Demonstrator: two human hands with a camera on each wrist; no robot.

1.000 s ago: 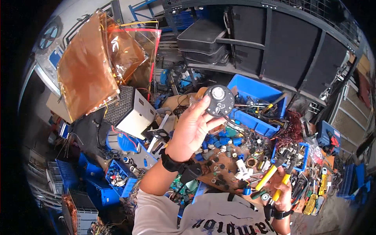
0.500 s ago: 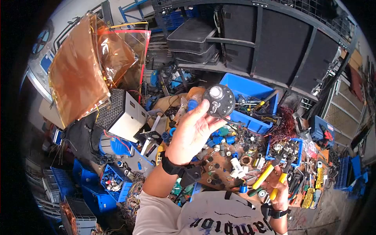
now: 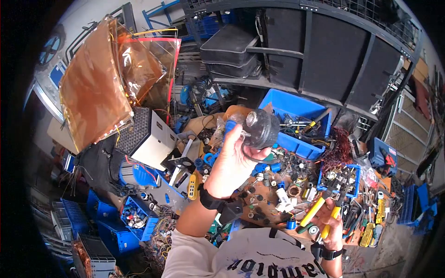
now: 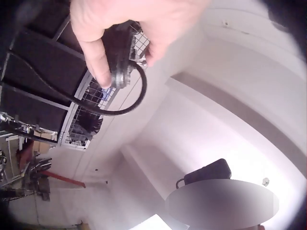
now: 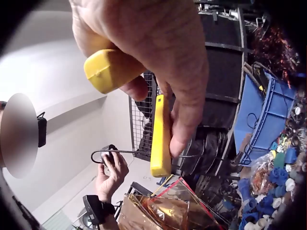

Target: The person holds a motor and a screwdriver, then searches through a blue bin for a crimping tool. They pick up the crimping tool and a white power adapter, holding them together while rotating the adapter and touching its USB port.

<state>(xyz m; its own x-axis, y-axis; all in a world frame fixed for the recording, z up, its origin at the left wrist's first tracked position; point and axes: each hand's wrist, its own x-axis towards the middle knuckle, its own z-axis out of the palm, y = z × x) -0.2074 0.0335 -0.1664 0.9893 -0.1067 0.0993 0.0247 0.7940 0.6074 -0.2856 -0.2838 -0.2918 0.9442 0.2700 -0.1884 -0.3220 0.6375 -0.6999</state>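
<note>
My left hand (image 3: 228, 172) is raised over the cluttered bench. It grips a round black device (image 3: 265, 130) with a silver, lens-like dome on its face. A black cable (image 4: 127, 112) loops from the device in the left wrist view. The thumb lies along one side and the fingers support the other. Lower right, my right hand (image 3: 334, 230) holds a pair of yellow-handled cutters (image 3: 311, 213), handles spread apart and dark jaws pointing away over the bench. In the right wrist view, a yellow handle (image 5: 161, 143) stands out beside the fingers.
Behind the device stands a blue bin (image 3: 289, 99) of tools. A smaller blue crate (image 3: 354, 185) of parts lies beyond the cutters. Loose connectors and scraps cover the brown bench (image 3: 273, 215). Amber sheets (image 3: 95, 92) lean at left above a white box (image 3: 155, 139).
The device has tilted in my left hand, so its face now points more to the left and its side shows. My right hand keeps hold of the cutters, almost unmoved.
</note>
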